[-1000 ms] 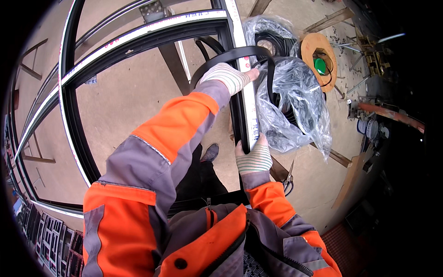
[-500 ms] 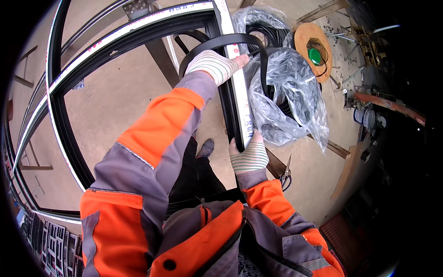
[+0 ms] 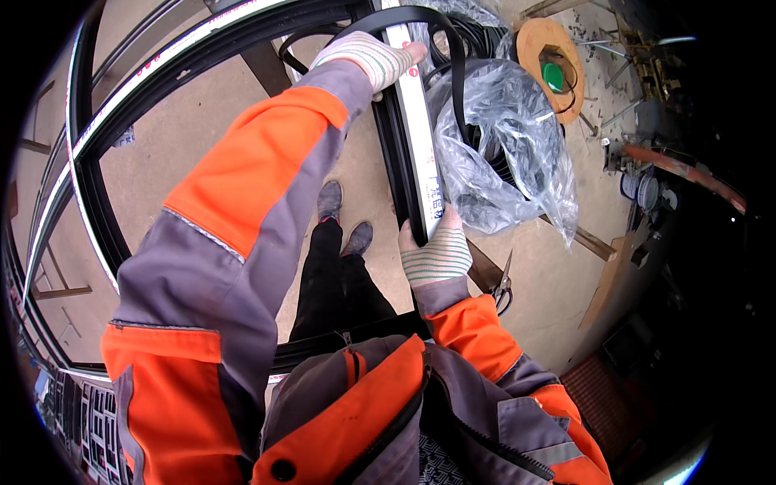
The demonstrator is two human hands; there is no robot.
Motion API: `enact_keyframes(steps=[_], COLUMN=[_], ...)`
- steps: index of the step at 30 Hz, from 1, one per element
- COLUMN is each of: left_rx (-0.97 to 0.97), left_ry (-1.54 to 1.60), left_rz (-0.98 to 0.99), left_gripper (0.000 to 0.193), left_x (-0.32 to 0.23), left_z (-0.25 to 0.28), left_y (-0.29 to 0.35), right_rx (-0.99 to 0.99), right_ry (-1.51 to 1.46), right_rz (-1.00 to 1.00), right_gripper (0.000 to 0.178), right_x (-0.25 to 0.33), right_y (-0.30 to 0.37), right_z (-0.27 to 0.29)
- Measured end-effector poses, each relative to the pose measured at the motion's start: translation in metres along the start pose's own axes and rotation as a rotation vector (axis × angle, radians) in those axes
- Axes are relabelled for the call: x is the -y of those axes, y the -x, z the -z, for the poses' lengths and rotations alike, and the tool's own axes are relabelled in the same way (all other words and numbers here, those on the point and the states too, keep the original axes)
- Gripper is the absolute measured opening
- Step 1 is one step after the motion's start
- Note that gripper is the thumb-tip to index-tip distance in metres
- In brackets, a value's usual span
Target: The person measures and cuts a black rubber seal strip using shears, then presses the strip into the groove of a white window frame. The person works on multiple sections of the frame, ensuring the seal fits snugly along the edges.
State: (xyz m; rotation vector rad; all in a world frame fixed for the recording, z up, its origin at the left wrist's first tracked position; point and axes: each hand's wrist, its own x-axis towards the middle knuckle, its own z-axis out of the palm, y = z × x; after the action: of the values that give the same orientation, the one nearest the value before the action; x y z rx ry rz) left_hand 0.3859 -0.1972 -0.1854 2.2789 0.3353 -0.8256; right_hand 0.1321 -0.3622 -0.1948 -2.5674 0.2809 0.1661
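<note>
A black metal window frame (image 3: 391,149) with white protective film (image 3: 418,129) stretches out before me. My left hand (image 3: 368,59), in a striped knit glove, is closed round its right-hand bar farther off, thumb across the film. Nearer my body, my right hand (image 3: 436,252), gloved alike, grips the same bar with thumb and fingers on either side. A black rubber sealing strip (image 3: 457,77) arches over the bar beside my left hand and drops toward a plastic bag (image 3: 505,145) holding black coils. My palm hides whether the left hand also pinches the strip.
Right of the bar, scissors (image 3: 503,291) lie on a wooden support. Beyond the bag is a round wooden piece (image 3: 550,44) with a green lid-like disc (image 3: 552,78). Metal tools and clutter (image 3: 647,202) fill the right side. More frames (image 3: 101,428) stand at the lower left.
My left hand has slid a little farther along the bar, away from me, and the strip's arch has shifted with it. My right hand keeps its hold at the near part.
</note>
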Motion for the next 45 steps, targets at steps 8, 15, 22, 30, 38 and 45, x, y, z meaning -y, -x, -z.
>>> enact_keyframes(steps=[8, 15, 22, 30, 38, 45], left_rx=[-0.096, -0.078, -0.104, -0.004, 0.004, 0.055], left_ry=[-0.011, -0.037, 0.039, 0.021, -0.056, 0.008], left_rz=[-0.023, 0.014, 0.052, 0.030, 0.024, 0.014], left_gripper=[0.083, 0.078, 0.076, 0.081, 0.077, 0.075], left_x=[0.003, -0.010, -0.007, -0.004, -0.003, 0.001], left_z=[-0.013, 0.000, -0.003, -0.005, -0.011, -0.010], left_y=[-0.005, 0.024, 0.025, 0.031, 0.035, 0.036], right_rx=[-0.034, -0.028, -0.053, -0.042, -0.037, -0.030], right_ry=[0.030, -0.018, 0.026, 0.035, -0.016, -0.078], right_rz=[0.023, 0.049, 0.035, 0.047, -0.018, -0.021], right_gripper=[0.053, 0.058, 0.059, 0.057, 0.052, 0.055], right_x=[-0.009, -0.006, -0.008, -0.009, -0.006, 0.002], right_y=[0.003, 0.001, 0.004, 0.003, 0.001, 0.000], right_z=[-0.008, -0.008, -0.008, -0.008, -0.008, -0.003])
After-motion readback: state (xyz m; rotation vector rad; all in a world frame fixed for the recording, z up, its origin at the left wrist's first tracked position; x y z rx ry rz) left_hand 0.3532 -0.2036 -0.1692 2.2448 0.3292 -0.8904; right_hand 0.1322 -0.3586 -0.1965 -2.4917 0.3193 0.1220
